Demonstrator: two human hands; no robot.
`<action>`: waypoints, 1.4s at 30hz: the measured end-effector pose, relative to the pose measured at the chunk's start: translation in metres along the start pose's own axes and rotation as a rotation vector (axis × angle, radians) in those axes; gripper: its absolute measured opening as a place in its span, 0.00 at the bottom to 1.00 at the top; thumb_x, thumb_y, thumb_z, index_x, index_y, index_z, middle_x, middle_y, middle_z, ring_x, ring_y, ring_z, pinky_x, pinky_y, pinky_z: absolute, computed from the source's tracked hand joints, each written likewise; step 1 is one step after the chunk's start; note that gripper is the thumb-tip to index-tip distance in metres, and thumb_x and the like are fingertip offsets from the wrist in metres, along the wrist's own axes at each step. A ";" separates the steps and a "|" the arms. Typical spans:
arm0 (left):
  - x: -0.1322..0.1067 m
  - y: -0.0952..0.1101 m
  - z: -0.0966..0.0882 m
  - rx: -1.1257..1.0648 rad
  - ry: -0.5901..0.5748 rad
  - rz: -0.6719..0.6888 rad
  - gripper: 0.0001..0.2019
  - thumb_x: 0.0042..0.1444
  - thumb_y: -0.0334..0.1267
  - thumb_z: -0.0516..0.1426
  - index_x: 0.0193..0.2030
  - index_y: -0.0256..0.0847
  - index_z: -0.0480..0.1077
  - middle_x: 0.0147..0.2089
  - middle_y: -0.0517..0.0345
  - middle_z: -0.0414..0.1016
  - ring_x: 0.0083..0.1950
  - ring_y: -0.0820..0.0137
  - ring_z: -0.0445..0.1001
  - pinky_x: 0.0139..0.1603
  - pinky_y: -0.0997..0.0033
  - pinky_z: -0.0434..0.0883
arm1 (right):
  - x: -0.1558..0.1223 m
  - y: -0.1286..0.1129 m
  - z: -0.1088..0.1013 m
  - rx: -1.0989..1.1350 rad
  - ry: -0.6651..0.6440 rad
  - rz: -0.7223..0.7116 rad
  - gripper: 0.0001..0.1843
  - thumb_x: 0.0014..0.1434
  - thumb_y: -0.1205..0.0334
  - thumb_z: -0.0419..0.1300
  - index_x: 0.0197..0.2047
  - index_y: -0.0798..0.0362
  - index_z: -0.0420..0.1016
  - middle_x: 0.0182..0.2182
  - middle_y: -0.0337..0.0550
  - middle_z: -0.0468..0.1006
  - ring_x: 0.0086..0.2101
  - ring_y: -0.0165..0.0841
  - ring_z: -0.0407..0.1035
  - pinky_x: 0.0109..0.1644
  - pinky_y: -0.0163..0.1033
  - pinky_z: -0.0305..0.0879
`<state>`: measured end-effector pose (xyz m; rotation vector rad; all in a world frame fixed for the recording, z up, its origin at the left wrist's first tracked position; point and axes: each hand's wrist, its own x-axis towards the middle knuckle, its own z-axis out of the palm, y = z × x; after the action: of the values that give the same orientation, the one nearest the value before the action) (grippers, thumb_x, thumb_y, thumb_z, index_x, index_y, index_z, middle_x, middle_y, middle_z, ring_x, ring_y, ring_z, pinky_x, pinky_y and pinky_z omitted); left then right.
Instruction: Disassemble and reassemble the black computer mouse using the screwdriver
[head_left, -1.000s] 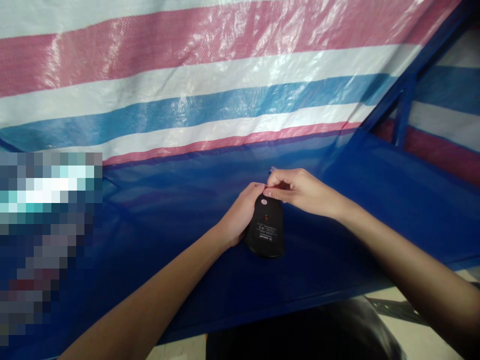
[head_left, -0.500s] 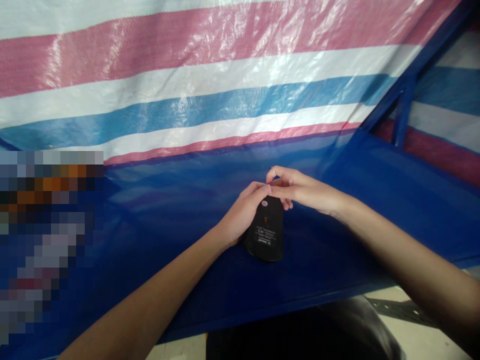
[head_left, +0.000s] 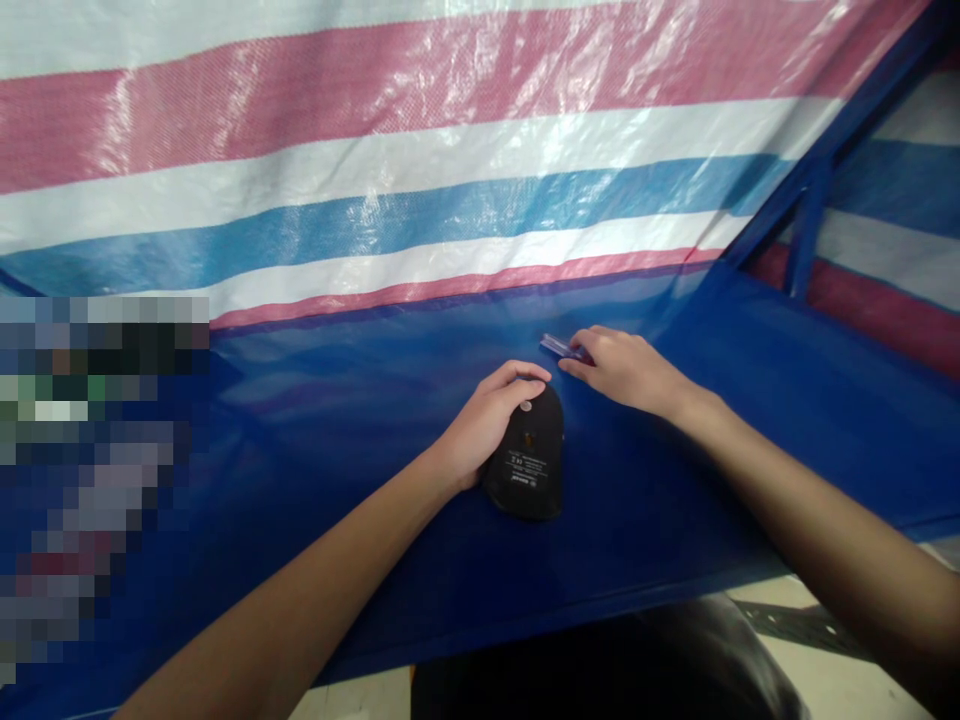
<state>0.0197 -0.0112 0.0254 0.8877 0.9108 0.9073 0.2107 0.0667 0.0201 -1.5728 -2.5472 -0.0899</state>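
A black computer mouse (head_left: pixel 525 470) is turned underside up, showing its sensor opening, a small round pale spot and white printed label text. My left hand (head_left: pixel 499 415) is wrapped around its left side, with the thumb and fingers closed at its far end. Just beyond and to the right of the mouse, my right hand (head_left: pixel 619 365) pinches a small, narrow, translucent purplish piece (head_left: pixel 556 346). One end of that piece is hidden by my fingers, and I cannot make out its kind.
Both hands work over a blue tabletop (head_left: pixel 360 480). Behind it hangs a striped red, white and blue plastic sheet (head_left: pixel 375 215). A blue metal frame (head_left: pixel 806 220) rises at the right. The far left is pixelated, so the things there cannot be made out.
My right hand has left the mouse's far end and moved a little to the right; the translucent piece now shows in its fingers. My left hand stays on the mouse.
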 end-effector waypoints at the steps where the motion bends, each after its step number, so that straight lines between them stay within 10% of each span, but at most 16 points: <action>1: 0.000 0.000 0.000 -0.005 -0.005 -0.001 0.08 0.52 0.37 0.54 0.40 0.43 0.66 0.31 0.60 0.70 0.27 0.67 0.75 0.28 0.70 0.69 | 0.001 0.000 0.000 0.029 -0.014 0.010 0.13 0.60 0.54 0.53 0.35 0.54 0.72 0.31 0.46 0.76 0.29 0.35 0.71 0.28 0.36 0.56; 7: -0.001 -0.001 0.000 0.036 0.013 0.020 0.09 0.52 0.37 0.54 0.41 0.43 0.67 0.33 0.58 0.72 0.28 0.68 0.75 0.27 0.72 0.68 | -0.002 -0.017 -0.020 0.859 -0.043 0.094 0.12 0.58 0.52 0.57 0.34 0.52 0.69 0.23 0.38 0.71 0.21 0.29 0.66 0.23 0.35 0.60; 12: 0.000 0.000 0.000 0.061 0.031 0.017 0.08 0.51 0.36 0.54 0.39 0.42 0.69 0.34 0.57 0.72 0.29 0.69 0.74 0.28 0.74 0.67 | -0.012 -0.037 -0.038 1.481 0.183 0.001 0.16 0.53 0.51 0.64 0.35 0.48 0.60 0.32 0.36 0.72 0.27 0.29 0.72 0.28 0.36 0.70; 42: 0.003 -0.005 -0.001 0.081 -0.037 0.032 0.09 0.56 0.44 0.56 0.37 0.41 0.69 0.33 0.60 0.70 0.31 0.73 0.72 0.30 0.76 0.63 | -0.015 -0.051 -0.026 1.368 0.271 -0.166 0.19 0.54 0.62 0.65 0.42 0.46 0.58 0.31 0.34 0.72 0.27 0.26 0.69 0.31 0.34 0.67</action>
<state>0.0208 -0.0096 0.0196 0.9882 0.9085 0.8834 0.1740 0.0272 0.0448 -0.6936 -1.6942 1.0698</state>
